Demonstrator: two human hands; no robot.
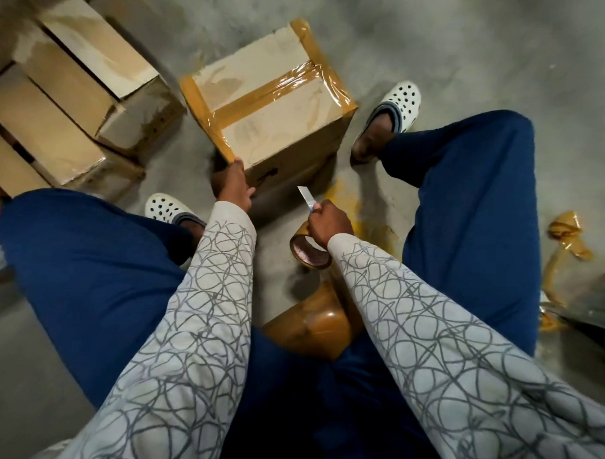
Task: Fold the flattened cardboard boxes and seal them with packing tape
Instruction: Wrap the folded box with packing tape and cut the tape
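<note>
No legible text, dark marks on a stacked carton [142, 120] (too blurred)

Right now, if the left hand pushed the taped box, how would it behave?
The taped box probably slides rather than tips: it sits flat on the concrete floor. Taped seams suggest it is rigid. Its glossy tape may feel slick under the left hand.

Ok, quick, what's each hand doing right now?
Left hand: grips the taped box at its near corner.
Right hand: closed round a small cutter, blade out.
</note>
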